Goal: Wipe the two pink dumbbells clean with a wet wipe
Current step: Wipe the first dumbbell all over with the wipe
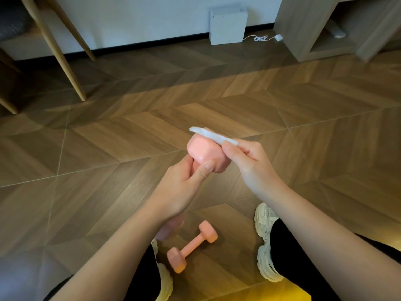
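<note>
1. A brown wooden floor (108, 148) laid in a chevron pattern fills most of the view, seen from above by a person looking down at their own arms.
2. A pale wooden cabinet (303, 29) stands at the top right, slanted chair legs (63, 59) at the top left, and a white box (227, 26) leans on the wall between them.
3. Cream trainers sit at the bottom, the right shoe (265, 242) just beside the right forearm and the left shoe (165, 279) beside the left forearm.
4. The left hand (184, 187) has its fingers curled round the handle of the held dumbbell (204, 153), raised at mid-frame, with the thumb against its pink upper head.
5. The right hand (249, 161) pinches a wet wipe (214, 135) between thumb and fingers.
6. The second dumbbell (192, 246) lies on the floor between the shoes, below the hands.
7. The white wipe lies across the far top edge of the raised head, touching it.
</note>
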Motion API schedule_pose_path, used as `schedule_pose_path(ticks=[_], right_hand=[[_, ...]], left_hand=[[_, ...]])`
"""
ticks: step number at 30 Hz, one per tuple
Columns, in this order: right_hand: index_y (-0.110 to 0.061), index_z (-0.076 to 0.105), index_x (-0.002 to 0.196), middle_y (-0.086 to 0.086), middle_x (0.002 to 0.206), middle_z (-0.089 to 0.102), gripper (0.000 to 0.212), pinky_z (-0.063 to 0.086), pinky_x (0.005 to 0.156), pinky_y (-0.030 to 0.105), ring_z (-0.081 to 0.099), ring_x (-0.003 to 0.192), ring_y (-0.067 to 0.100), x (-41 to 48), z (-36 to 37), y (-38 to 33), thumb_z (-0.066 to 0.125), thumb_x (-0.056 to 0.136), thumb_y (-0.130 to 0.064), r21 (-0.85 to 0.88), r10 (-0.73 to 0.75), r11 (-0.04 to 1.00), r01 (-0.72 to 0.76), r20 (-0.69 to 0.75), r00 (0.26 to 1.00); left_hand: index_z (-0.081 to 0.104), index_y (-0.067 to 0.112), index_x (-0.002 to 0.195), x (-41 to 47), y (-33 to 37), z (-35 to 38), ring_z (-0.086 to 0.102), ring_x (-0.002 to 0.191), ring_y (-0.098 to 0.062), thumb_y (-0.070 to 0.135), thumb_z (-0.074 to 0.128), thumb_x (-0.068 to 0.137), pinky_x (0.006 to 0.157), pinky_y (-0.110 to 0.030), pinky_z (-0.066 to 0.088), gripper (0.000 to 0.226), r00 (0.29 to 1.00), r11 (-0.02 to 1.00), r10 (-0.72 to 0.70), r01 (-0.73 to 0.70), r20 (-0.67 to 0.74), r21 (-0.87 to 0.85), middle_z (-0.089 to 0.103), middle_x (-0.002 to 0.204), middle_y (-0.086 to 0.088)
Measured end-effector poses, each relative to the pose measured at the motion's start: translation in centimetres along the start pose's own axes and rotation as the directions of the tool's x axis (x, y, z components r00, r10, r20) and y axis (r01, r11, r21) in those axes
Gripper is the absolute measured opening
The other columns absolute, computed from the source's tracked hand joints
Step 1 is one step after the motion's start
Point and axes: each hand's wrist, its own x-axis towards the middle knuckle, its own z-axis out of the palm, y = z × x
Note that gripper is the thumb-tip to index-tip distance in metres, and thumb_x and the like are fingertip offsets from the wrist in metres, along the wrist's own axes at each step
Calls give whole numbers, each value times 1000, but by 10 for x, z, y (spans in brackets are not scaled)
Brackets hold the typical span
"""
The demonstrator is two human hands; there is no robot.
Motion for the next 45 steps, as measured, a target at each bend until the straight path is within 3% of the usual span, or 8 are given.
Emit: schedule_pose_path(ticks=[5,8,12,19,25,28,40,45], right_hand=[[-32,68,116,10,121,71,35,34,114,35,62,119,22,-14,-1,-1,42,100,-16,0,-28,1000,28,16,999],[-31,63,69,-1,63,53,33,40,69,24,47,60,15,-10,-8,5,46,97,-28,-50,17,999,-20,-65,998],[-27,69,113,-17,112,72,34,42,102,22,61,116,1,-2,-1,-4,41,100,-13,-21,-25,999,25,0,1000],[-35,69,68,8,63,42,40,33,77,20,39,62,14,-14,-8,-2,45,99,-26,-19,0,1000,0,-15,1000],[-7,61,132,1,139,60,38,32,118,36,48,136,9,-9,-7,-6,37,103,-11,2,-32,999,32,77,997],[-34,69,116,-16,115,70,42,39,110,24,58,120,-3,-21,-10,-5,38,100,-12,23,-52,998,51,72,996],[-11,61,129,-5,130,65,37,30,118,38,53,131,7,-21,-14,2,39,101,-16,-24,-30,999,32,68,997],[-11,75,108,11,105,75,36,46,87,32,63,94,8,-6,-14,7,46,95,-28,-14,108,994,-110,-78,991]], left_hand=[[57,16,89,1,-1,0,47,51,-6,84,42,73,54,-25,39,71,997,990,-52,44,-54,-137,54,59,15],[54,12,86,0,-1,-1,44,51,-10,79,43,74,52,-25,38,69,998,979,-34,24,-49,-203,51,59,12],[55,24,83,-3,1,-3,46,57,-7,80,41,76,60,-31,40,58,999,993,36,-37,-8,-113,54,62,16],[52,30,80,-2,0,-9,47,56,-3,78,42,77,61,-29,38,49,998,991,53,-57,-35,-119,56,62,20],[48,38,89,-4,5,-8,55,66,5,74,38,76,60,-15,37,39,988,986,153,-155,38,57,59,70,36],[48,37,86,-3,3,-10,54,64,3,74,38,76,60,-19,36,39,989,989,146,-147,14,36,59,68,34],[49,39,93,-2,1,-5,53,67,2,76,37,76,60,-19,36,42,979,981,173,-180,104,66,61,70,25],[48,43,94,-1,4,-6,56,75,5,79,38,76,63,-16,39,41,968,962,198,-222,153,161,60,81,35]])
